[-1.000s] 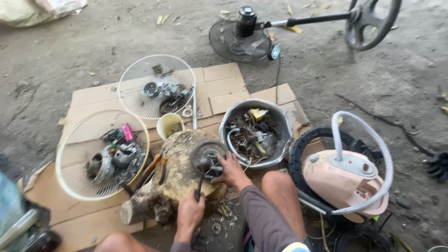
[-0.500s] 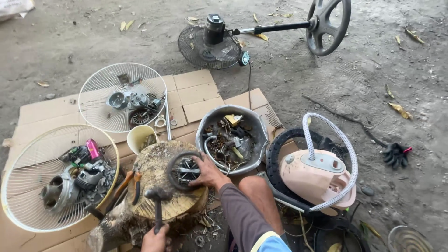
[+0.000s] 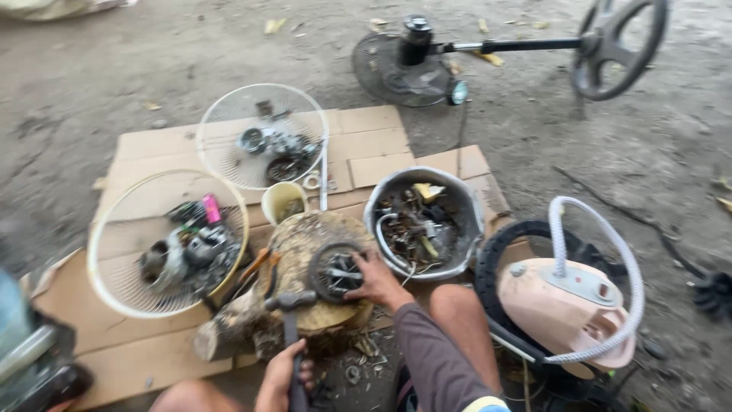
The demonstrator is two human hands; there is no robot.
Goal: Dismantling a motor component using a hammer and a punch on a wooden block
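A wooden stump [image 3: 301, 236] stands on the cardboard in front of me. On its top lies a round, dark motor part [image 3: 333, 271] with windings. My right hand [image 3: 375, 281] grips that part at its right edge, sleeve reaching in from the lower right. My left hand [image 3: 284, 378] at the bottom edge is closed around the handle of a hammer [image 3: 290, 300]. The hammer's head sits over the stump's near left side, just left of the motor part.
Flattened cardboard [image 3: 381, 137] covers the ground. Two fan guards [image 3: 229, 114] [image 3: 114, 236] hold small motor parts. A pale cup [image 3: 284, 202], a metal basin [image 3: 469, 198] of scrap, a pink appliance [image 3: 564, 305] with a white hose, a black tyre [image 3: 496, 244] and a fan stand [image 3: 404, 61] lie around.
My left hand has drawn back toward me with the hammer, whose head now sits beside the motor part. My right hand has stayed on that part. The view has shifted.
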